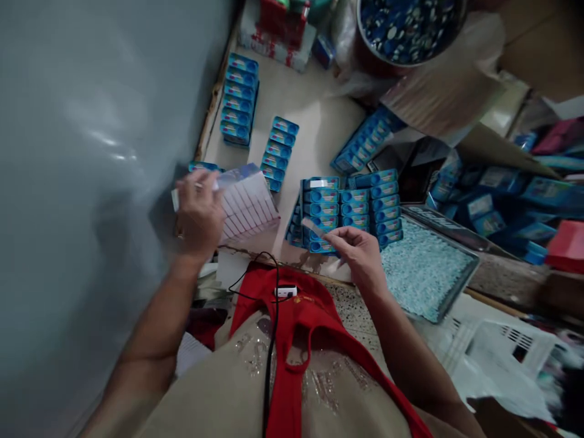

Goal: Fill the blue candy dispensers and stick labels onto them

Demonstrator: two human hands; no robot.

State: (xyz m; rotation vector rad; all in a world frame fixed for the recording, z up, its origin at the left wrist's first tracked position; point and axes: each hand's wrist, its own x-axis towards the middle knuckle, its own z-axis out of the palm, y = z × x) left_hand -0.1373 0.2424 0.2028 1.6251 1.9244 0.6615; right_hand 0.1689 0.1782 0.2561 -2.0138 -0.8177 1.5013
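My left hand (199, 213) is closed on a sheet of labels (250, 204), white with rows of narrow strips, tilted over the table's near edge. Between the thumb and fingers of my right hand (360, 255) is a small pale label (312, 229), lifted in front of blue boxes. Just beyond it, the boxes stand in stacked columns (322, 210), and one box on top bears a white label (318, 183). A row of blue boxes (277, 152) lies past the sheet, with a taller stack (239, 100) farther back by the wall.
Small turquoise pieces fill a tray (426, 267) at the right. At the back stands a round tub (365, 36) of dark shiny pieces. More blue boxes (365, 143) lean near cardboard. A grey wall (91, 182) bounds the left, and a white basket (515, 340) sits lower right.
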